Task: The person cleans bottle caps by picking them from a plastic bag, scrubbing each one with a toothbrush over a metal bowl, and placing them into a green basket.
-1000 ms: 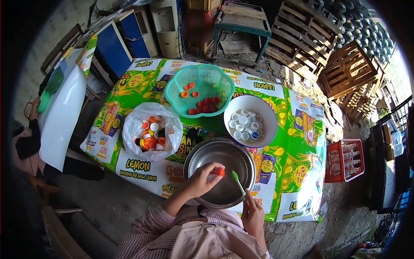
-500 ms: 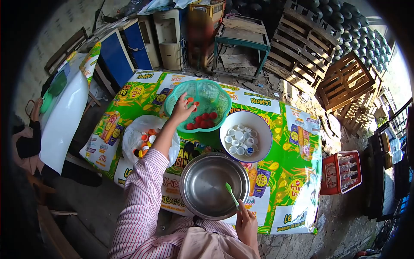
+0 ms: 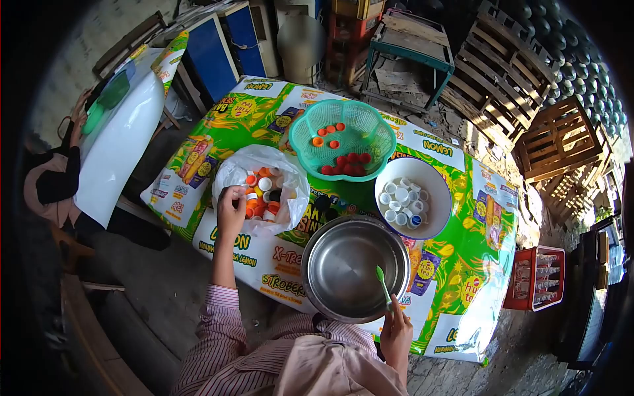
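Observation:
My right hand point(image 3: 396, 333) grips a green-and-white toothbrush point(image 3: 382, 282), its head over the metal basin point(image 3: 317, 290). The basin's bottom shows bare metal. My left hand point(image 3: 230, 208) is at the left rim of a white plastic bag point(image 3: 290, 221), fingers bent and slightly apart beside the caps; I see nothing held. Orange, white, yellow and black bottle caps point(image 3: 265, 183) fill the bag. Beyond it, a green plastic basket point(image 3: 300, 155) contains several orange caps point(image 3: 317, 142) and red caps point(image 3: 343, 165). White caps point(image 3: 401, 195) lie in a white bowl point(image 3: 446, 204) at right.
A patterned green-and-white sheet point(image 3: 456, 264) covers the table. At left, another person's hand point(image 3: 80, 112) is near a green container point(image 3: 105, 105) by a white surface. A red crate point(image 3: 522, 280) stands right; wooden pallets point(image 3: 495, 86) and a small table point(image 3: 409, 39) are behind.
My left hand has moved from above the green basket back to the plastic bag, and orange caps now lie apart in the basket. The toothbrush stays in my right hand. The view has shifted.

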### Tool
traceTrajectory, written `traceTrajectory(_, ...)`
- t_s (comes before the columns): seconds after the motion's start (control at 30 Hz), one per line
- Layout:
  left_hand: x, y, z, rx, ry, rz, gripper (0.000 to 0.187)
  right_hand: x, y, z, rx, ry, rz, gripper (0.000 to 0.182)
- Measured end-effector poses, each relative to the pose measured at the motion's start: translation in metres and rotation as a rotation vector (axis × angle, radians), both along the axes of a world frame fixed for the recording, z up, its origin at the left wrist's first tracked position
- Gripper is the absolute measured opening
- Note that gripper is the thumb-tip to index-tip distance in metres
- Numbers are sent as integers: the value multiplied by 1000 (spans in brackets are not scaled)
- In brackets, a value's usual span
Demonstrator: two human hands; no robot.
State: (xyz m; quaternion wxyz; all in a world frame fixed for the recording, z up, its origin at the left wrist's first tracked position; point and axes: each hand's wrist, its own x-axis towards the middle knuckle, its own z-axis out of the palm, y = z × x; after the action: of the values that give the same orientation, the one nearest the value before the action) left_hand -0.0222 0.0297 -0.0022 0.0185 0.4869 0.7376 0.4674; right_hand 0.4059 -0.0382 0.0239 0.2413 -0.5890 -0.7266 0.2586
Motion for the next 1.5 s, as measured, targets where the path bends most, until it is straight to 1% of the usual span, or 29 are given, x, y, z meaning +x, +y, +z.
traceTrajectory(0.03,-4,-4,-5,-15,45,-63,12,0,0,1,1,-2,10,42)
traceTrajectory(0.07,-6,-7,-10,-61,189,-90,12,-1,0,3,4,-12,17,42)
traceTrajectory(0.1,0,-8,-11,-157,237,-74,15,-2,0,4,7,-22,22,42)
traceTrajectory(0.17,8,-2,-10,-172,321,-155,18,-4,0,4,20,-7,31,42)
traceTrajectory(0.2,14,3,-10,-195,331,-151,22,-5,0,4,32,10,31,42)
traceTrajectory(0.23,20,8,-13,-219,375,-80,26,-5,-1,5,33,8,34,42)
traceTrajectory(0.3,32,18,-20,-322,297,3,30,-5,-2,8,15,10,31,43)
traceTrajectory(0.33,36,22,-25,-318,296,1,30,-5,-2,10,19,9,29,43)
traceTrajectory(0.4,42,29,-35,-336,416,75,31,-4,-5,13,-26,-44,20,43)
traceTrajectory(0.47,40,31,-44,-333,412,79,32,-2,-7,13,0,-38,11,43)
traceTrajectory(0.57,42,28,-37,-293,390,80,35,-1,-9,10,32,-23,-9,43)
traceTrajectory(0.63,44,24,-25,-45,79,-87,39,-1,-10,10,39,-17,-26,43)
traceTrajectory(0.67,46,21,-20,12,178,-99,42,-1,-10,11,4,-12,-30,43)
traceTrajectory(0.7,53,18,-9,10,177,-112,42,-2,-10,11,-33,-7,-38,43)
traceTrajectory(0.77,76,11,18,46,-353,-217,48,-3,-9,9,7,3,-46,43)
traceTrajectory(0.83,98,5,35,111,-190,-331,54,-4,-9,8,50,38,-58,43)
traceTrajectory(0.9,129,0,50,56,-257,-522,60,-3,-10,12,15,51,-90,42)
traceTrajectory(0.93,142,-1,48,35,-248,-611,65,-2,-10,11,84,57,-86,42)
traceTrajectory(0.97,154,-2,47,-19,-242,-695,68,-1,-11,11,81,49,-99,42)
traceTrajectory(1.03,180,3,30,-70,-294,-873,69,2,-12,10,90,66,-109,41)
traceTrajectory(1.1,201,7,11,-194,-291,-962,70,6,-15,6,84,71,-121,41)
traceTrajectory(1.13,209,9,6,-229,-203,-985,71,7,-15,7,70,80,-124,42)
traceTrajectory(1.17,216,14,-7,-170,-197,-1046,74,8,-16,8,55,88,-127,42)
traceTrajectory(1.23,226,19,-16,-265,-131,-1049,77,8,-16,9,78,90,-135,43)
traceTrajectory(1.27,228,21,-20,-264,-134,-1052,77,8,-17,10,101,97,-139,43)
traceTrajectory(1.33,231,24,-19,-400,-10,-1028,84,9,-18,11,86,89,-148,43)
traceTrajectory(1.37,231,24,-19,-400,-10,-1029,84,9,-19,11,70,85,-153,43)
traceTrajectory(1.43,230,23,-14,-450,44,-1010,90,10,-19,10,66,81,-155,43)
traceTrajectory(1.5,228,22,-15,-458,40,-1002,90,9,-20,10,59,78,-158,43)
